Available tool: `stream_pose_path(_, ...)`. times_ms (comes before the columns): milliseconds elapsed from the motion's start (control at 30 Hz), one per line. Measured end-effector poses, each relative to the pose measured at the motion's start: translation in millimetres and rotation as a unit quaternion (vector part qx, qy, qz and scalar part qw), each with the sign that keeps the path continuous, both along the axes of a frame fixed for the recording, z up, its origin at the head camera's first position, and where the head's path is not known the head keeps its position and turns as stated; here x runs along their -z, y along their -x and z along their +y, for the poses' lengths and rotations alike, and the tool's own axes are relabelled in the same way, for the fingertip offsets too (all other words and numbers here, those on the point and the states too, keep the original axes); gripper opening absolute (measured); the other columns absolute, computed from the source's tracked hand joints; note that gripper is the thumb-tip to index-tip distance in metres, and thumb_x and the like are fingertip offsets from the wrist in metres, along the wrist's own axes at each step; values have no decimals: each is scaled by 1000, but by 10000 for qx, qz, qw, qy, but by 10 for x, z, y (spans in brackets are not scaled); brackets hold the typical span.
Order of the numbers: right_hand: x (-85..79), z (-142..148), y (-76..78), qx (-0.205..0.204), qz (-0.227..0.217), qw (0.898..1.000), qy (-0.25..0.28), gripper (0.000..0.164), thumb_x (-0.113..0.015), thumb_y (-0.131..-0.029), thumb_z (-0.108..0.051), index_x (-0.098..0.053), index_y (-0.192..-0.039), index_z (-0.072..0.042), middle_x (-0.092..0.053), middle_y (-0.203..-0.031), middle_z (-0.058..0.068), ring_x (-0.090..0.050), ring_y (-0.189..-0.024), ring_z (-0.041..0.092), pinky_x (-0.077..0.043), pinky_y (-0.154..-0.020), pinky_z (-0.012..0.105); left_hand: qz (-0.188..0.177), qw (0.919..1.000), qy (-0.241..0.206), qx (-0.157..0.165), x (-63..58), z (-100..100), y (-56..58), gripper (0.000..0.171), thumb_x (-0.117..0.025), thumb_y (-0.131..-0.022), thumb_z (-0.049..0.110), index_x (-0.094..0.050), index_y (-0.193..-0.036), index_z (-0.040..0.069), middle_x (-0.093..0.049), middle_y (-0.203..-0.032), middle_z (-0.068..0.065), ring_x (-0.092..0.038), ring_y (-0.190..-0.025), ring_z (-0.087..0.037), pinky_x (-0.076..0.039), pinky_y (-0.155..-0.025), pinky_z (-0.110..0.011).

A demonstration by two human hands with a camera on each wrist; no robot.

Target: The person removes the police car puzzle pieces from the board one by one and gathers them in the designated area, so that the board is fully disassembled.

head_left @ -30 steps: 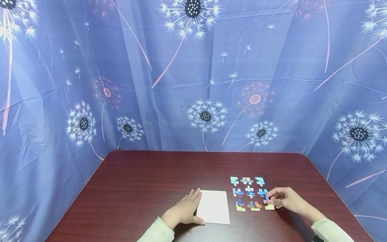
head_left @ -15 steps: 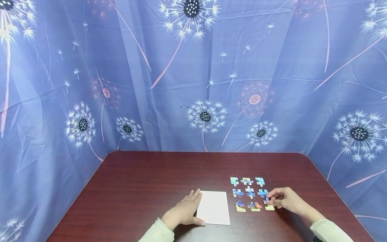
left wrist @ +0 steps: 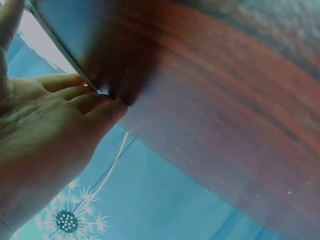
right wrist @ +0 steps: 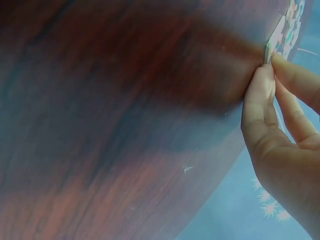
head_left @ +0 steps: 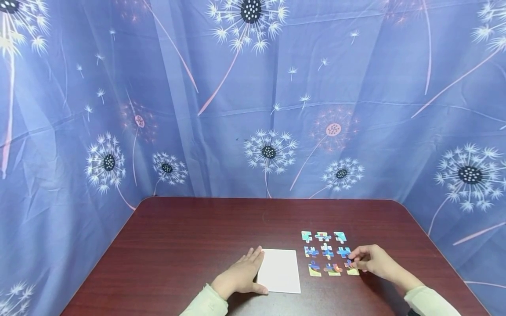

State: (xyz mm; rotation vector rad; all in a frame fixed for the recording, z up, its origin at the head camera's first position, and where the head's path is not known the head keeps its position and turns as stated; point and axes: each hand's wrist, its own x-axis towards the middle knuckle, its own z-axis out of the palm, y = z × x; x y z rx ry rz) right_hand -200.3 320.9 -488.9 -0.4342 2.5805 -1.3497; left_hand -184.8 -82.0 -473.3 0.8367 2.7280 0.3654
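Straight and slightly spread, the fingers of my left hand [head_left: 242, 273] lie along the left side of a white square board [head_left: 280, 271], the thumb at its lower left corner. The left wrist view has the fingertips against the board's thin edge [left wrist: 64, 54]. To the right, my right hand [head_left: 373, 261] pinches the corner jigsaw puzzle piece [head_left: 352, 271], yellow, blue and red, at the near right of a group of pieces. Thumb and index finger meet at that piece's edge in the right wrist view, hiding part of it.
Several other jigsaw pieces [head_left: 327, 251] lie apart in three rows right of the board, printed in blue, teal and yellow. The dark red wooden table [head_left: 189, 237] carries everything. A blue dandelion-print curtain [head_left: 221, 145] hangs behind and along both sides.
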Motion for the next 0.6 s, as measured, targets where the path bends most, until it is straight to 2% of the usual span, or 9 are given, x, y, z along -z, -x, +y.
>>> stream_pose_path(167,-44,-5,-2,-49,-40,10000,-60,14,-66,-85,2,-66,-97,9,-64,-82,12,-54,-61,6,-49,-52,26,-51,9999,-86,8,0,-15,-11,99,-74,-74,50,-32,-147,-4,-23,-155,-20,-25,-142,-37,-28,-112,-47)
stream_pose_path(267,-102,7,0,10,81,9999,-104,16,-66,-87,-2,-66,-99,8,-65,-82,12,-56,-61,8,-51,-53,28,-84,9998,-172,26,12,-24,-8,99,-75,-75,49,-32,-147,-4,-23,-156,-21,-25,-142,-38,-28,-112,-48)
stream_pose_path(600,-319,4,-28,611,718,9948,-380,23,-63,-92,-8,-65,-110,6,-69,-88,13,-61,-66,13,-53,-58,30,-183,9985,-512,-22,25,-60,39,97,-73,-79,48,-28,-148,-4,-19,-156,-22,-20,-143,-38,-26,-113,-50)
